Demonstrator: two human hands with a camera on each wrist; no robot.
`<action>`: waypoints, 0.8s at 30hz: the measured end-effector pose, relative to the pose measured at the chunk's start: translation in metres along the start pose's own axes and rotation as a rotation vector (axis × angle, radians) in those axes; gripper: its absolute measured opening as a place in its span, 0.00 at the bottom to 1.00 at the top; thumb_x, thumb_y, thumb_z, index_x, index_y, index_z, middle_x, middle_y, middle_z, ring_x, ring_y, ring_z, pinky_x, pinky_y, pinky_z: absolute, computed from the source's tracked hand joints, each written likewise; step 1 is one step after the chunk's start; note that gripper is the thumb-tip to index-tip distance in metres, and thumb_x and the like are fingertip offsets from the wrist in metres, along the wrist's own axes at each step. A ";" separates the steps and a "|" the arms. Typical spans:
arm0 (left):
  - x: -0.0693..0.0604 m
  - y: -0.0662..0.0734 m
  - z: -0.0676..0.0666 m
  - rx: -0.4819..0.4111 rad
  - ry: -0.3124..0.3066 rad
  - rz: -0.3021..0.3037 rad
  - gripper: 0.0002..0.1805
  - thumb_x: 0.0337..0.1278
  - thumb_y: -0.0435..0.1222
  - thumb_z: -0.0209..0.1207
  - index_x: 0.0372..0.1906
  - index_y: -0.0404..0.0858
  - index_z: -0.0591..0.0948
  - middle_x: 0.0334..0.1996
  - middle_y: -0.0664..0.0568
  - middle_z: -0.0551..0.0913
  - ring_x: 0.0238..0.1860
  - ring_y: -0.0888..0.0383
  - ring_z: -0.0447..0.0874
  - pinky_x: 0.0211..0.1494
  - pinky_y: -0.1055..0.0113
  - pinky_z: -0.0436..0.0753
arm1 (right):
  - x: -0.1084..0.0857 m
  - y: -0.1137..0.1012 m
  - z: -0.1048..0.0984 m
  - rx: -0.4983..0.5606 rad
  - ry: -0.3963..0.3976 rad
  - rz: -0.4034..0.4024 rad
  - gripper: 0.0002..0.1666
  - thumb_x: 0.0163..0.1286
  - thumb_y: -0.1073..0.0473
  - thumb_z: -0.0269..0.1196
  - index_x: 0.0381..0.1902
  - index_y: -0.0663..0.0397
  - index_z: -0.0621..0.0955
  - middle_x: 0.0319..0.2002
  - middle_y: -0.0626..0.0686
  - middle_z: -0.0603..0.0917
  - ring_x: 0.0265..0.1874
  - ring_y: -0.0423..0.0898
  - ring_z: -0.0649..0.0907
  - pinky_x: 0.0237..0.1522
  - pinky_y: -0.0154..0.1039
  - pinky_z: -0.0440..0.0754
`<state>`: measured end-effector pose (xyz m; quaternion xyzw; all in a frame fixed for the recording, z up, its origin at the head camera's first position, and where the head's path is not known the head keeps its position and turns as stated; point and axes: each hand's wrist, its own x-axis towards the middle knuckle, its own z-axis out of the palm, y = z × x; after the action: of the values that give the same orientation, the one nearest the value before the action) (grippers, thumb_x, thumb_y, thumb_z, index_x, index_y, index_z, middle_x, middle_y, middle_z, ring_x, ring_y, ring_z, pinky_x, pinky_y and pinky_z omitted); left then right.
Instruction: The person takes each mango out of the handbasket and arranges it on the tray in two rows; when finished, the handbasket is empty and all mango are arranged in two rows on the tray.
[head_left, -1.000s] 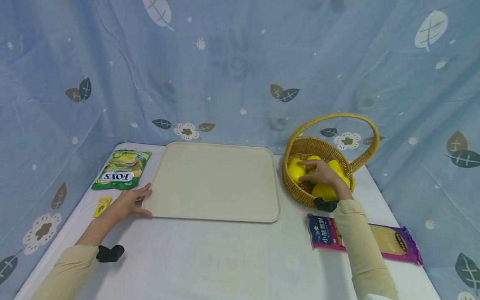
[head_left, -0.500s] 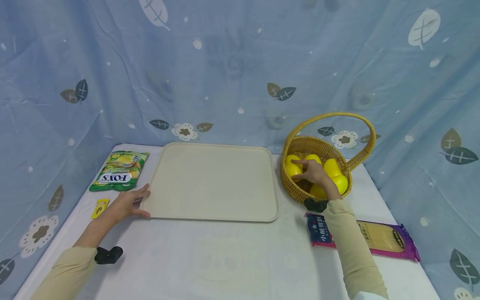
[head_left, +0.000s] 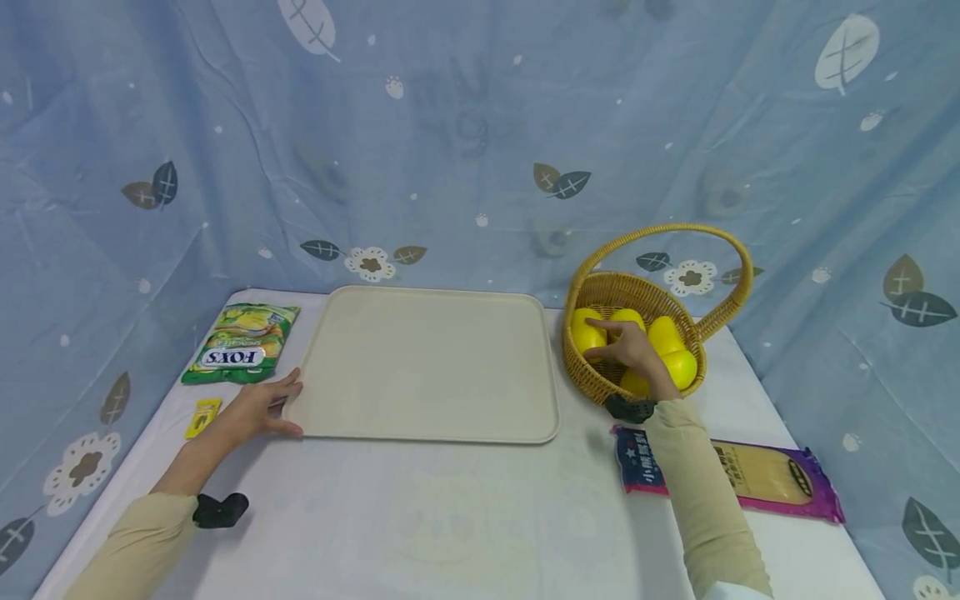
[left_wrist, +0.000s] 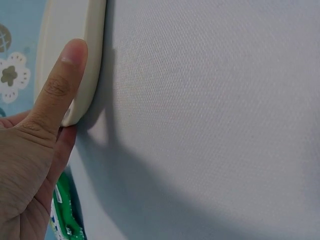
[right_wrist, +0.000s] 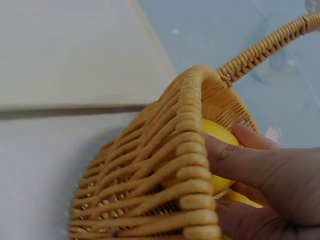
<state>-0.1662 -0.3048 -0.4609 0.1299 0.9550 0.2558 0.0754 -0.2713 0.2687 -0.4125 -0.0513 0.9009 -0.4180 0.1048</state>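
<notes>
In the head view, my left hand pinches the near left corner of a beige rectangular tray. The left wrist view has the thumb on the tray's rim, with fingers under its corner. My right hand reaches into a wicker basket of several smooth yellow fruits, their exact kind unclear. Its thumb and fingers grip the leftmost yellow fruit, still inside the basket. The right wrist view shows that yellow fruit partly hidden behind the basket rim and the fingers.
A green Fox's candy bag and a small yellow packet lie left of the tray. Under my right forearm is a purple noodle packet. The basket's tall handle arches upward. A blue patterned curtain stands behind.
My right forearm has shifted slightly left, and the hand now sits a little closer round the leftmost fruit. My left hand has stayed at the tray corner.
</notes>
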 end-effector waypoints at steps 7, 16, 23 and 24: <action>0.000 0.002 0.001 0.014 0.000 -0.001 0.49 0.31 0.40 0.76 0.61 0.21 0.68 0.68 0.29 0.58 0.62 0.32 0.66 0.60 0.45 0.72 | -0.005 0.008 -0.002 0.227 -0.025 0.040 0.40 0.64 0.64 0.65 0.71 0.57 0.63 0.65 0.70 0.66 0.32 0.39 0.83 0.50 0.44 0.82; 0.000 0.004 0.000 0.026 -0.011 -0.020 0.49 0.31 0.40 0.75 0.62 0.21 0.67 0.68 0.29 0.58 0.64 0.31 0.63 0.61 0.43 0.70 | -0.008 0.006 -0.007 0.516 -0.018 0.103 0.41 0.65 0.65 0.64 0.72 0.55 0.60 0.75 0.53 0.54 0.46 0.34 0.80 0.52 0.38 0.80; 0.000 0.006 0.000 0.027 -0.002 -0.017 0.49 0.31 0.41 0.75 0.62 0.21 0.67 0.67 0.28 0.58 0.63 0.31 0.64 0.61 0.43 0.71 | -0.013 0.004 -0.013 0.698 -0.039 0.115 0.43 0.66 0.68 0.62 0.74 0.52 0.56 0.76 0.52 0.49 0.65 0.49 0.69 0.55 0.42 0.77; 0.000 0.006 0.000 0.031 0.001 -0.013 0.49 0.31 0.40 0.75 0.62 0.21 0.67 0.67 0.28 0.58 0.63 0.31 0.64 0.61 0.43 0.71 | -0.014 0.004 -0.014 0.726 -0.045 0.110 0.43 0.66 0.69 0.61 0.74 0.53 0.55 0.76 0.52 0.48 0.63 0.47 0.72 0.54 0.41 0.79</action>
<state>-0.1644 -0.2995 -0.4578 0.1245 0.9598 0.2404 0.0747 -0.2612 0.2841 -0.4050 0.0285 0.6929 -0.7029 0.1582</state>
